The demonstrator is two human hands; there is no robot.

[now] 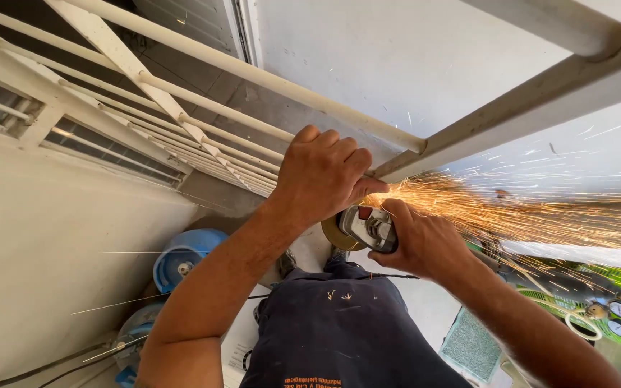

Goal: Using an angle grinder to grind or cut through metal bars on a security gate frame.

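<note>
An angle grinder with a grey metal head and a yellowish disc is pressed against a cream-painted metal railing where two bars meet. My left hand wraps over the top of the grinder's head, close under the joint. My right hand grips the grinder's body from the right. A stream of orange sparks shoots to the right from the contact point. The disc is mostly hidden behind my left hand.
More cream bars run diagonally at upper left beside a pale wall. Blue gas cylinders stand below at left. Pressure gauges and a green crate sit at lower right. My dark trousers fill the bottom centre.
</note>
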